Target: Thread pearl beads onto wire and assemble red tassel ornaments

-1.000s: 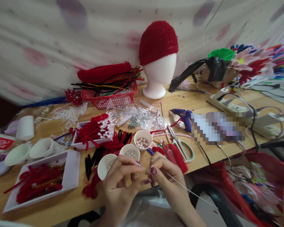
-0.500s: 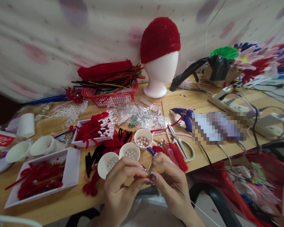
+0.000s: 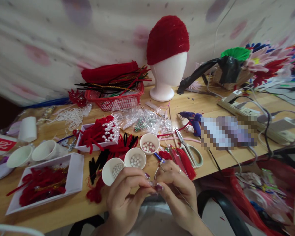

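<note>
My left hand (image 3: 127, 195) and my right hand (image 3: 178, 190) meet in front of the table edge, fingertips pinched together. Between them is something tiny and pale, mostly hidden by the fingers. A thin white thread (image 3: 185, 200) passes through the fingers of my right hand and trails down over the wrist. Just beyond my left hand stand a paper cup (image 3: 106, 176) and a second cup (image 3: 127, 156), both with white pearl beads inside. A third cup (image 3: 144, 138) holds red and white beads. Scissors (image 3: 192, 154) lie beyond my right hand, beside a red tassel (image 3: 188, 165).
White boxes with red chenille pieces (image 3: 43, 188) sit at left. A red basket (image 3: 113, 101) and a foam head (image 3: 165, 75) in a red cap stand at the back. A blue glue gun (image 3: 193, 119) and a power strip (image 3: 250, 118) lie right. Below hangs a red bag (image 3: 233, 186).
My hands remain pinched together, with the fingertips shifting slightly. The whole view has moved a little; the things on the table stay where they were.
</note>
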`<state>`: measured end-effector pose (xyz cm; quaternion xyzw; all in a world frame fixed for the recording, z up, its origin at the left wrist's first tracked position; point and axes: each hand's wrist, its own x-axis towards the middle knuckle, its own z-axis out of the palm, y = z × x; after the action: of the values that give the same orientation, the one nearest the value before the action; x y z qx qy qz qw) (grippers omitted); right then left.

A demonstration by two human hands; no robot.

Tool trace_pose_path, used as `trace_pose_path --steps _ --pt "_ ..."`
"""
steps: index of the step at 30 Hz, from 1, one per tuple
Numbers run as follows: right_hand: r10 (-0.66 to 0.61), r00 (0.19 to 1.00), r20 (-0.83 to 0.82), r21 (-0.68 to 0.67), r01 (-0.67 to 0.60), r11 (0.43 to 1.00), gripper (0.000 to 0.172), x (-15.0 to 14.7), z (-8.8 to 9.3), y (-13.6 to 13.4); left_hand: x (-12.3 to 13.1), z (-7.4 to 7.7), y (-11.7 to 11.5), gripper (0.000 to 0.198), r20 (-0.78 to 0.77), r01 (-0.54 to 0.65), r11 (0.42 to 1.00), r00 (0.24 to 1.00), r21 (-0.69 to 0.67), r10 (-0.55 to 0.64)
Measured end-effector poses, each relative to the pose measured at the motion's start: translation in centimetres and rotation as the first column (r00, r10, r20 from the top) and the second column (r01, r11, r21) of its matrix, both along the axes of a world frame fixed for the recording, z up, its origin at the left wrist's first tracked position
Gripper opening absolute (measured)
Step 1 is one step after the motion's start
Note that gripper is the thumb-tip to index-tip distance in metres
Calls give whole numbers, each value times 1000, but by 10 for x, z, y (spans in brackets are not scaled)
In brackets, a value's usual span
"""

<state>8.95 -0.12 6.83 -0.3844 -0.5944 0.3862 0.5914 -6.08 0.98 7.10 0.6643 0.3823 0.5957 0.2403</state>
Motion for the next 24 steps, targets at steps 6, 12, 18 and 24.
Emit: trace_pose_path --steps 6,12,18,24 --pt "26 999 35 10 -26 1000 15 2 -1 -1 -1 -2 -1 19 -57 12 1000 998 -21 -13" --pt "99 994 43 -42 -98 994 12 3 -3 -4 -1 -2 -3 29 -128 24 998 991 -59 -31" --pt "181 974 -133 -201 -206 958 17 2 -5 -2 -2 -5 -2 27 -132 67 995 988 -73 -76" --pt "190 962 -198 -266 -239 934 22 1 -4 0 -3 -7 1 27 -156 76 995 984 -68 -86"
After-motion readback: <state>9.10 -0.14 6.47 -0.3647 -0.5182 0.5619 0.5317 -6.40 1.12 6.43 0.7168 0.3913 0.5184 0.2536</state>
